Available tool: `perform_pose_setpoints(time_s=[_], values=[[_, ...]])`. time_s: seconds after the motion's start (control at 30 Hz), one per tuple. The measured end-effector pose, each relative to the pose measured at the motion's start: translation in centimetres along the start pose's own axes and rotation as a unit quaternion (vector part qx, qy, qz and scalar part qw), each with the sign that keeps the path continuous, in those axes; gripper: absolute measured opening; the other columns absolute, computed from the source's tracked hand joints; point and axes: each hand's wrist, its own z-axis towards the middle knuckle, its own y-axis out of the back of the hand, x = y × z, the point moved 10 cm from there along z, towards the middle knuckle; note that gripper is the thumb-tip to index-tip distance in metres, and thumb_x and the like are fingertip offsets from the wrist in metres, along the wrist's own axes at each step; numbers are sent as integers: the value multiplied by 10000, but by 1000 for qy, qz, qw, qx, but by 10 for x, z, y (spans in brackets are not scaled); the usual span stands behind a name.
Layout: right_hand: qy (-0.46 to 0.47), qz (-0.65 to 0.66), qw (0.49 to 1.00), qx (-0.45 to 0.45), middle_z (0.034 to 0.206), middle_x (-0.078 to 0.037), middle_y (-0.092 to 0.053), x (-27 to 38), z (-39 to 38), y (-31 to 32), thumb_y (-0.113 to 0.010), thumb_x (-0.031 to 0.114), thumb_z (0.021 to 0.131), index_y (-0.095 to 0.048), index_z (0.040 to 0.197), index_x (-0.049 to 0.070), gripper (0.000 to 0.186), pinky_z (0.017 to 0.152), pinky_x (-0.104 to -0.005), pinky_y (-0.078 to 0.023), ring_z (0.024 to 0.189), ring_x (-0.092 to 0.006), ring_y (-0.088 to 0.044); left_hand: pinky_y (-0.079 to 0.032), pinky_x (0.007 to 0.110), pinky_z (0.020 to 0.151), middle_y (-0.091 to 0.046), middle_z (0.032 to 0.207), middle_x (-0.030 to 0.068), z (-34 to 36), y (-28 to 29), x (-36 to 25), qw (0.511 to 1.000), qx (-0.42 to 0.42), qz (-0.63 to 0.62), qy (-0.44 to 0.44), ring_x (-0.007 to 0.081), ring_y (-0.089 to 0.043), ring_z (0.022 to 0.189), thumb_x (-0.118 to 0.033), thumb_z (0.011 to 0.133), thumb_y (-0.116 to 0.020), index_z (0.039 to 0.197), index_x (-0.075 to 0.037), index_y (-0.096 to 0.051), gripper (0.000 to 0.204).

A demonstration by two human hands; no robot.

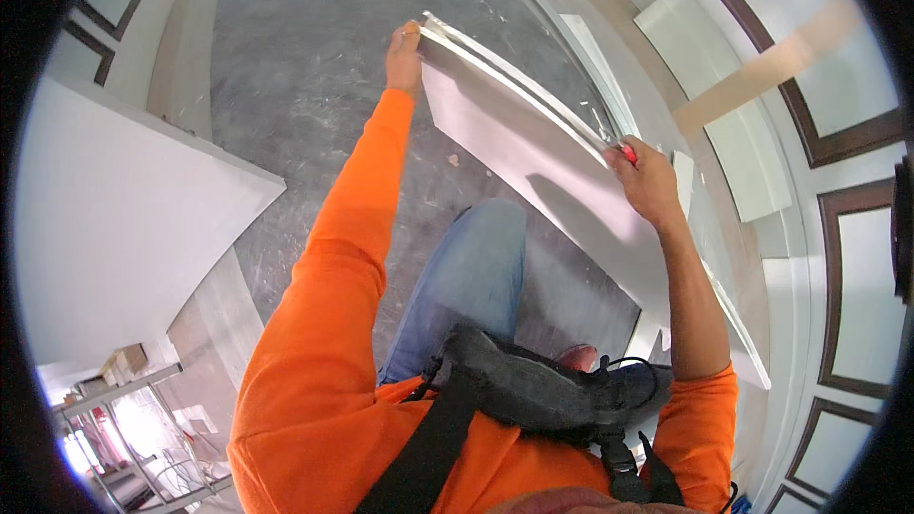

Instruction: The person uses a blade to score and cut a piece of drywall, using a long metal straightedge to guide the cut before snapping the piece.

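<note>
A long white plasterboard panel (609,238) stands tilted on its edge in front of me, running from the upper middle toward the lower right. A narrow strip (514,78) lies along its top edge, with a dark gap between the two. My left hand (404,59) is closed around the panel's far left corner. At the top edge, farther right, my right hand (651,183) is closed on a small red-handled tool (629,154). Most of that tool is hidden by the fingers, so its kind does not show.
A large white board (133,200) stands at the left. Pale offcut strips (719,86) lie along the right wall, which has dark-framed panels (857,276). White scraps are scattered on the grey floor (305,57). A metal rack (143,419) stands at lower left.
</note>
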Motion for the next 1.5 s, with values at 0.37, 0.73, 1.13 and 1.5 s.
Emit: perform_pose_setpoints(time_s=[0.37, 0.73, 1.13, 1.5], values=[[25, 12, 1000, -11, 829, -230, -629, 12, -9, -2, -633, 336, 890, -634, 991, 34, 319, 701, -432, -469, 783, -420, -604, -490, 343, 849, -719, 1065, 88, 5, 17, -43, 964, 41, 247, -92, 219, -654, 943, -378, 926, -603, 1081, -115, -738, 334], [38, -48, 996, -69, 856, -184, -665, 15, -10, 4, -660, 329, 881, -651, 1043, 91, 288, 711, -439, -493, 825, -396, -636, -494, 449, 879, -711, 1047, 128, 36, -17, -74, 720, 227, 637, -155, 360, -651, 980, -538, 942, -466, 1090, -171, -728, 475], [204, -16, 979, -2, 1047, -250, -642, 195, 43, -35, -515, 356, 966, -511, 1125, -14, 403, 820, -471, -481, 966, -419, -628, -383, 468, 1009, -588, 1194, 339, 46, 23, 68, 965, -177, 162, 105, 445, -535, 1179, -596, 947, -382, 1107, 116, -631, 771], [-55, 421, 885, 190, 719, -53, -580, 243, 138, -160, -644, 281, 900, -576, 966, 20, 278, 468, -327, -481, 570, -151, -553, -433, 511, 908, -627, 1027, 363, 16, 10, 111, 955, -244, -7, 171, 511, -581, 1025, -590, 946, -372, 935, 133, -672, 782]])
